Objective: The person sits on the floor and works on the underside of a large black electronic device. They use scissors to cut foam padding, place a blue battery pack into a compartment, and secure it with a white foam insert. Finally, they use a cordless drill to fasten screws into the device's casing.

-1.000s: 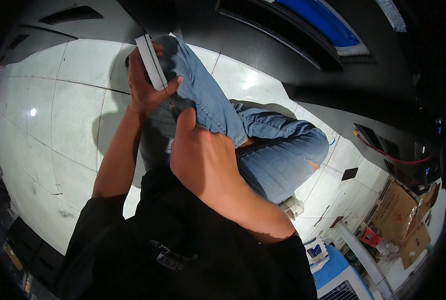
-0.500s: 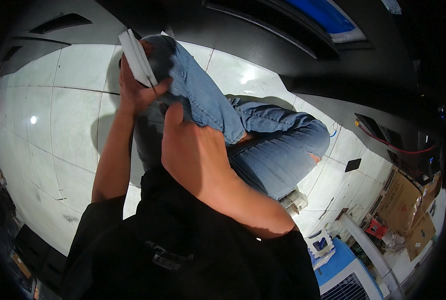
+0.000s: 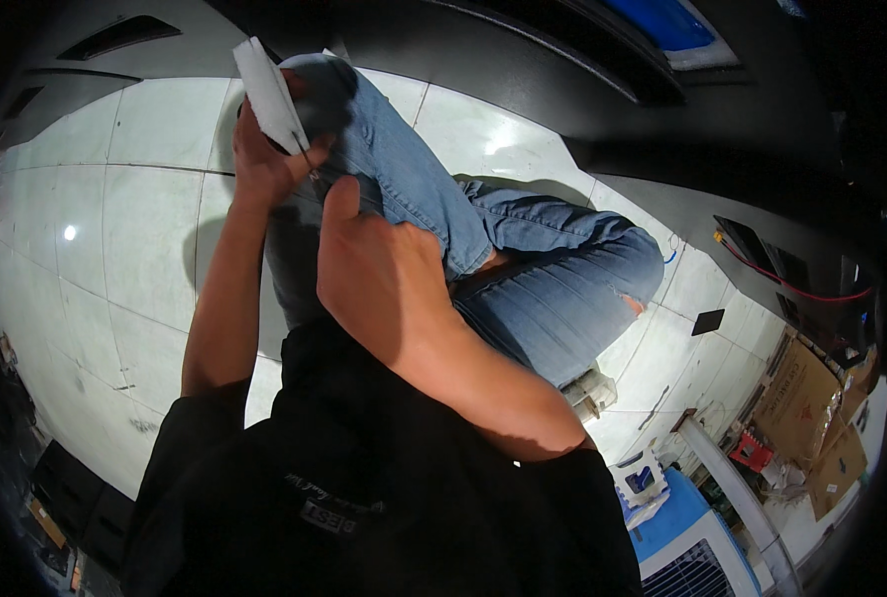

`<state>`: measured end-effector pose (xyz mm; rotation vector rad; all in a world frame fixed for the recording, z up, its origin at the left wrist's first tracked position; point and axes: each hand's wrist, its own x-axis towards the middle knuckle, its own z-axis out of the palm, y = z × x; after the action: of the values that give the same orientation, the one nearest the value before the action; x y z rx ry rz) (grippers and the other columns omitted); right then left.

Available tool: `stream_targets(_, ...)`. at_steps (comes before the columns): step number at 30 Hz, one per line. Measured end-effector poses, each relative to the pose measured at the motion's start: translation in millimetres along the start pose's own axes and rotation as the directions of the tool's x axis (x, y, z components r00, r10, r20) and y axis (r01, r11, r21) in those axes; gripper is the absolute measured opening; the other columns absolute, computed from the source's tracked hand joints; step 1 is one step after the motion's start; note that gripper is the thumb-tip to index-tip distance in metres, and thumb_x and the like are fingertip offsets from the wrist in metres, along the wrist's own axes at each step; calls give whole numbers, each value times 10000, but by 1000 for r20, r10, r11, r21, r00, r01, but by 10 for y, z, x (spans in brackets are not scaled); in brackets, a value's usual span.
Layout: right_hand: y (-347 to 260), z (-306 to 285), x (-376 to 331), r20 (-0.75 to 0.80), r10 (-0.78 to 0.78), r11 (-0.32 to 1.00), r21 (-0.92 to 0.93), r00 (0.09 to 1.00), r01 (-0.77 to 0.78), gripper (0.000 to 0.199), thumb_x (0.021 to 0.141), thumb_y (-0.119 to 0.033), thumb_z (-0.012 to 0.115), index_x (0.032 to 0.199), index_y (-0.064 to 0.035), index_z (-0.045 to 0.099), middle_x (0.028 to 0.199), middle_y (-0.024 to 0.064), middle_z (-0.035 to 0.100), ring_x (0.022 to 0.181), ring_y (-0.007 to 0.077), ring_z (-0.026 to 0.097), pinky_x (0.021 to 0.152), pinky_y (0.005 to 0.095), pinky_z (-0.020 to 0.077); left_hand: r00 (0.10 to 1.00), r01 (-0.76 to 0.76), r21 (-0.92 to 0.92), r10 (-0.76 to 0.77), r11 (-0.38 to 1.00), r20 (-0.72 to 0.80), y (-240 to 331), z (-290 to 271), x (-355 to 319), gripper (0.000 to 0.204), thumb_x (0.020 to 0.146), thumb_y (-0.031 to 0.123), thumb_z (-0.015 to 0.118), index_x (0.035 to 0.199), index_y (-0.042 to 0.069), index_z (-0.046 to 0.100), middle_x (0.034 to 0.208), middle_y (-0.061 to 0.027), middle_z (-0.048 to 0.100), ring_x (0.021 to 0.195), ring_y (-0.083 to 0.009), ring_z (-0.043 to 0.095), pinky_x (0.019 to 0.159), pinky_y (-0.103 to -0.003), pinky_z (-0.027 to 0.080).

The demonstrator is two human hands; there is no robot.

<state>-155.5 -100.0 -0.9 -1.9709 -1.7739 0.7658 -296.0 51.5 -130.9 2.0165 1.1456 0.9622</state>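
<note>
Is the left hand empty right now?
No, the left hand grips a flat white rectangular piece by its lower end, held up above the knee in blue jeans.

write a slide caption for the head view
Left hand grips a flat white rectangular block over a blue-jeaned knee, right hand close beside.

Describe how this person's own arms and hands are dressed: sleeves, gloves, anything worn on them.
Both hands are bare: no gloves, and no rings, watch or bands show on the left hand, the right hand or the wrists. Both forearms are uncovered. The black short-sleeved shirt ends above the elbows, with the left sleeve hem plainly visible. A small pale marking sits on the shirt's chest.
</note>
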Motion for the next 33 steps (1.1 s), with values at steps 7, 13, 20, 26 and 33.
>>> stream_targets(7,8,44,-67,24,27,999,42,999,-28,208,868,-46,563,1025,49,464,635,235,661,578,424,683,545,502,547,999,-36,-36,36,999,-7,-37,29,-3,800,604,250,926,1313,84,596,1206,-82,688,1142,-287,661,1001,-392,512)
stream_targets(13,23,75,4,7,13,1000,-16,1000,-13,164,884,-43,540,1004,43,468,670,246,677,597,394,706,543,471,563,998,-52,5,52,999,-25,-39,31,1,794,608,226,927,1317,77,600,1202,-87,691,1132,-274,665,998,-381,512)
stream_targets(20,37,152,92,37,9,1000,11,999,-10,194,856,-32,547,1015,48,471,664,246,672,613,415,700,567,484,559,1000,7,-135,-6,991,10,-22,22,5,867,606,208,927,1376,54,560,1219,-105,683,1140,-290,661,1008,-393,505)
stream_targets(26,79,137,76,-16,20,999,44,1000,-19,189,856,-39,553,1008,46,480,642,242,665,605,423,694,570,493,560,999,-27,193,18,981,49,48,-126,-154,918,589,213,935,1414,84,554,1300,-137,641,1168,-325,649,1029,-432,498)
stream_targets(33,145,226,-38,10,46,999,7,999,-47,198,854,-36,551,1018,52,486,644,247,664,617,429,696,575,500,561,985,148,-31,-145,988,92,65,-105,-140,918,581,206,924,1429,136,578,1349,-142,626,1209,-323,636,1055,-432,487)
